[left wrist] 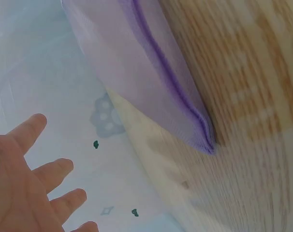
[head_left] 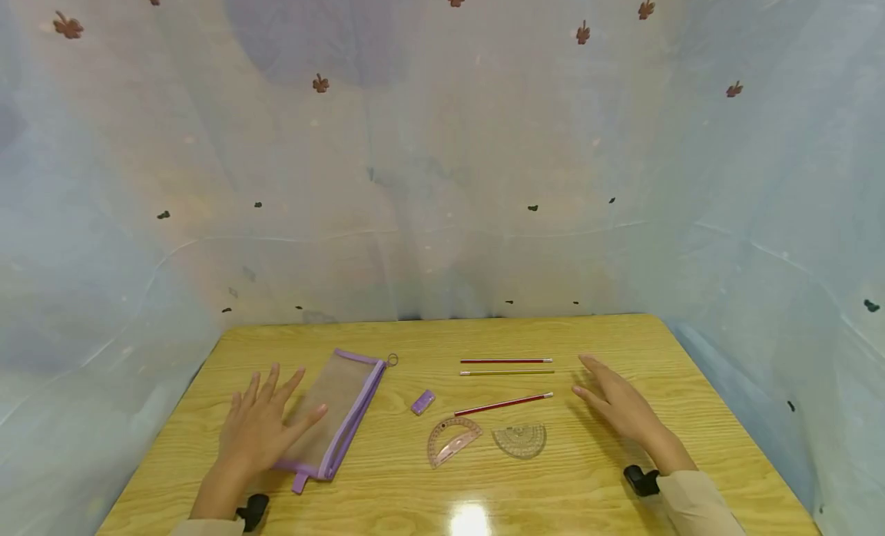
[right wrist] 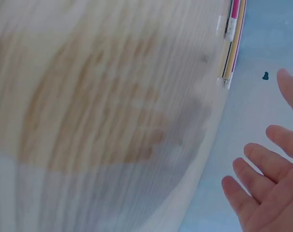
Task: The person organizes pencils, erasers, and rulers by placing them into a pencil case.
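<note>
My left hand (head_left: pixel 259 428) is spread with straight fingers over the left side of a purple-edged mesh zip pouch (head_left: pixel 339 398), and nothing is in its grasp. The left wrist view shows the pouch (left wrist: pixel 137 63) apart from the fingers. On the right, my right hand (head_left: pixel 622 405) hovers above the table with fingers extended, holding nothing. Its nearest things are two red pencils (head_left: pixel 505 404) and a yellow pencil (head_left: pixel 508 372). Between the hands lie a purple eraser (head_left: pixel 423 402), a pinkish protractor (head_left: pixel 452 442) and a clear protractor (head_left: pixel 520 441).
Everything lies on a wood-grain table (head_left: pixel 387 505) with rounded far corners. A pale patterned curtain (head_left: pixel 442 175) stands behind and along both sides. A metal ring (head_left: pixel 392 359) hangs at the pouch's far corner. Black wrist devices (head_left: pixel 641 481) sit on both wrists.
</note>
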`<state>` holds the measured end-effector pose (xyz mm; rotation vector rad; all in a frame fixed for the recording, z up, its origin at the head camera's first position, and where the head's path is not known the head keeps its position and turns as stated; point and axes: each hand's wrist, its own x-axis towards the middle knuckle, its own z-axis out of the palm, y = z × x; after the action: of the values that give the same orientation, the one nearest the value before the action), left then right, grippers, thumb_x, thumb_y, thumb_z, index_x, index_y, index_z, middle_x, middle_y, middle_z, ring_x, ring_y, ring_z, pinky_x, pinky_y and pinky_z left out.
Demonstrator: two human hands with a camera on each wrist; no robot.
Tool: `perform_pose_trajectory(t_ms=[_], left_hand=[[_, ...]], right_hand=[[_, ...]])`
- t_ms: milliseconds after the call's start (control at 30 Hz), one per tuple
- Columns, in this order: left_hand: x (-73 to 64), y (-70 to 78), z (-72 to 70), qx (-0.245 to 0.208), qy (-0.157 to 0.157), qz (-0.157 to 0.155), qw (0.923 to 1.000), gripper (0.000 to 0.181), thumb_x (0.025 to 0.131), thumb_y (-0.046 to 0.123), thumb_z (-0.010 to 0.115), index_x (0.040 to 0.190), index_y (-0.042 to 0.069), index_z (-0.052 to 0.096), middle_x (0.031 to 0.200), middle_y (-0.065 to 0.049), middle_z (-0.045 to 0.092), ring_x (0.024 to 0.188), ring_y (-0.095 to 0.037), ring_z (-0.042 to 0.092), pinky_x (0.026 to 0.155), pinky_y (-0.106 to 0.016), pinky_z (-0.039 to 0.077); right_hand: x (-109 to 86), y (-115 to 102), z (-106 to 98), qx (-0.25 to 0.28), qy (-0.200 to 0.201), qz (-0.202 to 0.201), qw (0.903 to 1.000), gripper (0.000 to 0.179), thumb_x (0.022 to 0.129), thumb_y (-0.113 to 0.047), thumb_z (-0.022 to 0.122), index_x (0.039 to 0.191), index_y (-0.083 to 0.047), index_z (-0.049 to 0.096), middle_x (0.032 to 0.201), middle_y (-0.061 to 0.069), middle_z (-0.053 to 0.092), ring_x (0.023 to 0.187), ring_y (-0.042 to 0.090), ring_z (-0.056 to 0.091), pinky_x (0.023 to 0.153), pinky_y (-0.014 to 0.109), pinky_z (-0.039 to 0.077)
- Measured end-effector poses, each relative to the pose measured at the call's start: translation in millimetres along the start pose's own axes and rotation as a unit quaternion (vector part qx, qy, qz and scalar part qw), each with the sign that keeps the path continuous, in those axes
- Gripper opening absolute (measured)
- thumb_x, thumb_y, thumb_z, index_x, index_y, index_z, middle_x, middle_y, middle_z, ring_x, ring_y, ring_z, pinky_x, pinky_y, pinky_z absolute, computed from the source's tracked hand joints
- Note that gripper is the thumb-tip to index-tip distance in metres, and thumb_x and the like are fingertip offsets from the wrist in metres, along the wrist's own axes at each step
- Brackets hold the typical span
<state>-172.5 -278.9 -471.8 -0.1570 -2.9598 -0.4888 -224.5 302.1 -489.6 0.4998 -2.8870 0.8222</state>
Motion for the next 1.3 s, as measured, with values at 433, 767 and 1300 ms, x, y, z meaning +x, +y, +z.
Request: perform_pose_trajectory(t_ms=[433, 767, 1300], left_hand=[[3.5, 6.4, 3.3, 0.006, 0.005, 0.016, 0.9998, 0.085, 0.092, 0.068, 0.053, 0.156, 0.015, 0.036, 0.159, -0.028, 0.02, 0.142, -0.058, 0.013, 0.108, -0.075, 0.01], [5.0, 13.9, 7.7, 0.009, 0.023, 0.039, 0.9989, 0.08, 0.093, 0.064, 0.055, 0.152, 0.01, 0.043, 0.154, -0.029, 0.031, 0.138, -0.057, 0.023, 0.112, -0.068, 0.017], [6.2, 22.6, 20.9, -0.044, 0.033, 0.033, 0.9979, 0.071, 0.093, 0.063, 0.058, 0.139, 0.009, 0.059, 0.144, -0.022, 0.05, 0.127, -0.049, 0.045, 0.098, -0.07, 0.037]], right_hand=[[7.3, -4.1, 5.1, 0.045, 0.021, -0.058, 0.9971, 0.048, 0.099, -0.017, 0.063, 0.14, 0.005, 0.052, 0.138, 0.028, 0.052, 0.126, 0.049, 0.048, 0.098, 0.064, 0.042], [13.1, -9.4, 6.1, 0.074, 0.017, -0.068, 0.9948, 0.034, 0.096, -0.01, 0.067, 0.126, 0.005, 0.063, 0.118, 0.02, 0.064, 0.104, 0.04, 0.063, 0.087, 0.053, 0.053], [23.1, -6.1, 20.5, 0.092, 0.003, -0.089, 0.9918, 0.027, 0.089, 0.002, 0.071, 0.115, 0.007, 0.068, 0.111, 0.017, 0.065, 0.097, 0.034, 0.064, 0.081, 0.044, 0.056]])
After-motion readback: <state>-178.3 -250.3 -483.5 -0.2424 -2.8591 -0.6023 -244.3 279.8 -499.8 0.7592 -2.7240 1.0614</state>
